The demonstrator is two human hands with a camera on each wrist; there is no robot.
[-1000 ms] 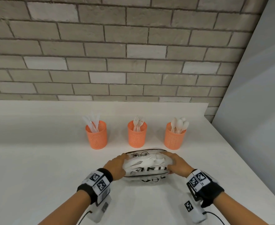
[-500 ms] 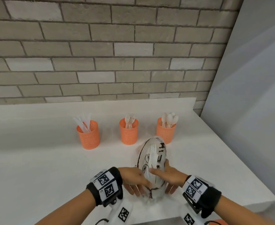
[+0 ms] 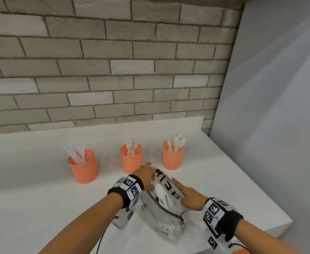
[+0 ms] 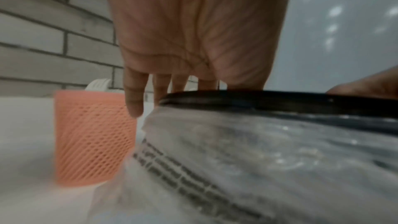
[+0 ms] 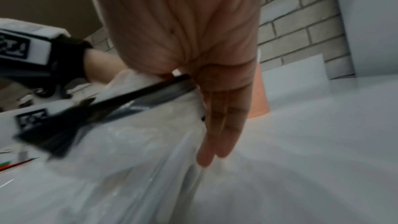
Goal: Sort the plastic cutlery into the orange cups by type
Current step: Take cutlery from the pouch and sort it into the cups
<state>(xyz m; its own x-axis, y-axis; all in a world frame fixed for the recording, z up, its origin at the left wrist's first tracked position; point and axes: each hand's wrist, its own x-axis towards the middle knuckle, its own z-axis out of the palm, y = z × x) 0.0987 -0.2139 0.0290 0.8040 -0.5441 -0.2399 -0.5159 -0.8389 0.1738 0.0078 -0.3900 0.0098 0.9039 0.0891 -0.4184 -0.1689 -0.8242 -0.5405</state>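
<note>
Three cups (image 3: 82, 166) (image 3: 130, 158) (image 3: 172, 155) are orange with a fine mesh pattern; the cutlery (image 3: 162, 194) is white. The pouch (image 3: 166, 215) is clear with black trim and black lettering. Wristbands (image 3: 127, 188) (image 3: 218, 215) are black, carrying black-and-white square codes. The counter (image 3: 31, 189) is white; at 12 o'clock, a wall (image 3: 104, 61) of grey and pale bricks.

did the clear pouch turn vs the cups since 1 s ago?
Yes. The clear zip pouch with black lettering lay crosswise, parallel to the row of orange mesh cups; now it runs diagonally, far end towards the middle cup.
</note>
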